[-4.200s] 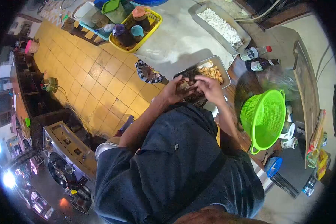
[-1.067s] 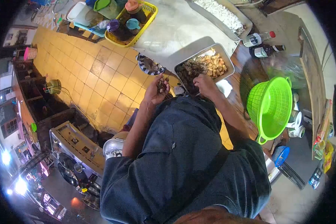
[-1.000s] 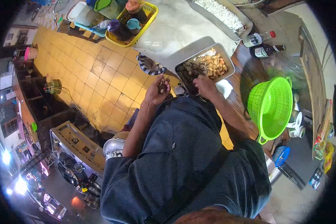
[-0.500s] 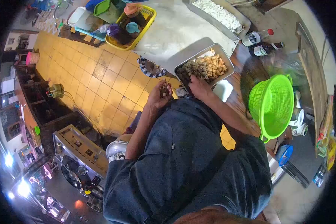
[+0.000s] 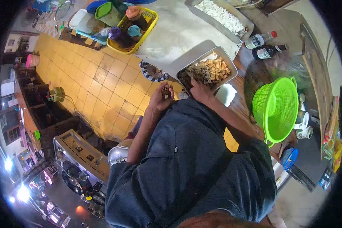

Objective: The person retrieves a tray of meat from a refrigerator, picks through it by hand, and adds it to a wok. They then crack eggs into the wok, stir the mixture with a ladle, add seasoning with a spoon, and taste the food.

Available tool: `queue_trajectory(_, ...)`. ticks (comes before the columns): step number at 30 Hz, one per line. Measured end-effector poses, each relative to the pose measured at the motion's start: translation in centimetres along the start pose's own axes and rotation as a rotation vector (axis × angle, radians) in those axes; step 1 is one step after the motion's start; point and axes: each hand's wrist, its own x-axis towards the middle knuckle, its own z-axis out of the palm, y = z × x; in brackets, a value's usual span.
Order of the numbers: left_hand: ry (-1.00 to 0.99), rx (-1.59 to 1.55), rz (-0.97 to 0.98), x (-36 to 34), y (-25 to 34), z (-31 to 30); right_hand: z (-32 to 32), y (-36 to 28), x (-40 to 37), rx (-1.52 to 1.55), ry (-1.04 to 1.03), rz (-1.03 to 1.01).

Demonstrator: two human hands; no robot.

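My left hand [image 5: 160,99] is palm up, its fingers curled around a small heap of dark brown food pieces [image 5: 165,91]. To the right of it, my right hand [image 5: 201,92] reaches over the near rim of a rectangular metal tray [image 5: 235,64]. Its fingers are curled, with the tips among dark brown chopped pieces [image 5: 201,72]; whatever they pinch is hidden. Lighter, golden-brown pieces [image 5: 219,68] fill the tray's far right part. A white container [image 5: 226,94] shows beside my right forearm, partly under the tray.
A long metal tray of white pieces [image 5: 222,17] stands at the table's far side, near two bottles [image 5: 268,51]. A green colander [image 5: 275,110] is at the right. At the back left, a yellow basket [image 5: 155,17] holds containers. A checkered round item [image 5: 154,72] sits beyond my left hand.
My right hand has shifted slightly left and down within the tray. The fingers of my left hand have moved a little, and the dark pieces in its palm show more plainly.
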Motion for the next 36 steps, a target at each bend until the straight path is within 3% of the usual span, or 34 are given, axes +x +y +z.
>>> queue_trajectory(4, 0.019, -0.016, -0.001, 0.5, 0.3, 0.7, 0.7, 1.7, 0.8, -0.014, -0.029, 0.007)
queue_trajectory(6, 0.006, -0.011, -0.011, 1.1, 0.5, 0.5, 0.5, 4.3, 1.4, -0.191, -0.081, -0.569)
queue_trajectory(7, 0.002, -0.006, -0.021, 1.4, 0.5, 0.3, 0.1, 5.0, 1.3, -0.197, -0.080, -0.572)
queue_trajectory(10, -0.094, 0.036, -0.024, 1.3, 0.5, 0.9, -4.1, 3.2, -0.4, 0.057, 0.042, -0.501)
queue_trajectory(12, -0.103, 0.035, 0.013, 1.1, 0.1, 1.8, -5.9, 2.3, -1.3, 0.639, -0.154, 0.032)
queue_trajectory(14, -0.111, 0.042, 0.041, 1.0, -0.1, 2.2, -5.4, 3.2, -1.5, 0.779, -0.116, -0.006)
queue_trajectory(17, -0.222, 0.137, 0.002, 0.9, -0.4, 2.9, -6.1, 2.1, -2.3, 1.213, -0.154, 0.094)
queue_trajectory(20, -0.145, 0.138, 0.029, 0.5, -0.6, 3.8, -7.1, 0.8, -2.7, 1.272, -0.139, 0.090)
queue_trajectory(29, -0.262, 0.163, -0.038, 0.6, -0.5, 2.3, -5.7, 1.5, -2.9, 1.097, -0.010, 0.008)
queue_trajectory(31, -0.138, 0.153, -0.024, -0.1, -0.8, 2.7, -5.3, 1.5, -3.1, 1.049, 0.009, 0.006)
queue_trajectory(33, -0.149, 0.161, -0.059, 0.5, -1.2, 2.2, -5.4, 0.2, -3.7, 0.735, 0.114, -0.045)
queue_trajectory(34, -0.161, 0.167, -0.094, 1.0, -1.4, 2.1, -5.2, -0.4, -3.9, 0.734, 0.118, -0.046)
queue_trajectory(36, -0.137, 0.237, -0.126, -0.4, -2.0, 4.7, -5.1, -2.8, -4.3, 0.574, 0.255, -0.298)
